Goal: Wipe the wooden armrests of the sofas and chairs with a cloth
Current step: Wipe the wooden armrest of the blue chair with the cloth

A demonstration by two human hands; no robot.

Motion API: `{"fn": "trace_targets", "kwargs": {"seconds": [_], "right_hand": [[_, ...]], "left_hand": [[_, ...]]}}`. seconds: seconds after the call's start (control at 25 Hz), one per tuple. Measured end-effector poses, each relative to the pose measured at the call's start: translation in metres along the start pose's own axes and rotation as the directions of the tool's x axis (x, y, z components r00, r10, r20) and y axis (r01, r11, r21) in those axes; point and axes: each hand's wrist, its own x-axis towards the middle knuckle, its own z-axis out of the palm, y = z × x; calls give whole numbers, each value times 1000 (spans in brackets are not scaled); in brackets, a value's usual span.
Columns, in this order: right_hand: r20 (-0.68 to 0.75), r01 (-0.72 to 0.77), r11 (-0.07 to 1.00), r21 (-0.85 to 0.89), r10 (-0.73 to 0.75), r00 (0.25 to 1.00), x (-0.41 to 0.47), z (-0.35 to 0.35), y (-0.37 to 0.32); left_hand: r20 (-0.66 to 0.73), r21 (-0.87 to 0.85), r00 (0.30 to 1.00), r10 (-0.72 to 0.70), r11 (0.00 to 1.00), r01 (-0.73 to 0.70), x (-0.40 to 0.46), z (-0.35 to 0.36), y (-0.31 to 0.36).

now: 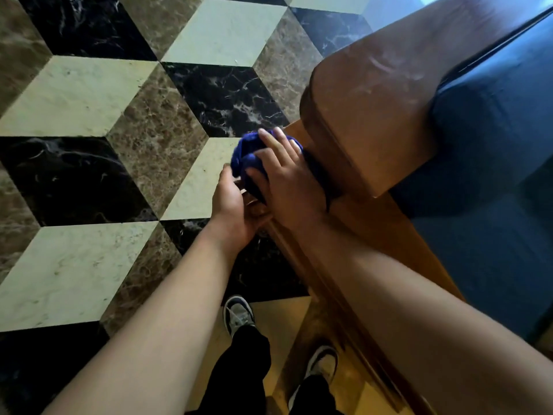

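A broad wooden armrest [386, 97] of a sofa with blue cushions [490, 139] fills the upper right. Its rounded front end drops to a lower wooden frame [386, 235]. My right hand [287, 181] presses a bunched dark blue cloth [247, 158] against the wood just below the armrest's front end. My left hand [235, 211] sits right beside it, fingers curled around the edge of the lower wooden frame, touching the cloth's lower side. Part of the cloth is hidden under my right hand.
The floor is marble in a cube pattern of cream, brown and black tiles [125, 139]. My two feet in grey and white shoes [239, 316] stand close to the sofa's wooden base at the bottom of the view.
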Motion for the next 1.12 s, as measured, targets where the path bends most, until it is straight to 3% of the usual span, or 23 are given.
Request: {"fn": "trace_targets", "kwargs": {"seconds": [0.08,0.28,0.4,0.6,0.84,0.92,1.0,1.04,1.08,1.12], "right_hand": [[-27,-30,1000,1,30,999,13,4,-6],[67,65,998,19,-66,996,-20,-9,9],[109,13,1000,-13,-12,994,-107,-22,29],[98,-86,984,-158,102,990,-279,-56,72],[13,-356,926,-126,360,933,-499,-95,121],[-73,-507,861,-40,503,861,-570,-108,132],[-207,-644,762,61,641,739,-619,-112,133],[-283,-710,695,113,708,647,-631,-109,129],[-325,-782,585,215,798,508,-635,-105,122],[-299,-821,420,386,899,319,-638,-104,112]], "left_hand": [[5,-33,1000,23,999,-22,-3,2,-1],[21,-58,997,75,996,-74,-25,-4,-30],[34,-34,998,49,998,-48,-49,-2,-67],[52,172,997,-57,984,47,-105,16,-193],[-18,132,989,-145,980,147,-174,50,-367],[-51,147,984,-168,974,174,-203,55,-433],[-73,172,968,-239,953,248,-227,58,-490],[-85,197,956,-282,935,293,-239,57,-513],[-90,228,944,-318,916,330,-249,54,-534],[-85,262,936,-342,898,353,-260,51,-553]]}}
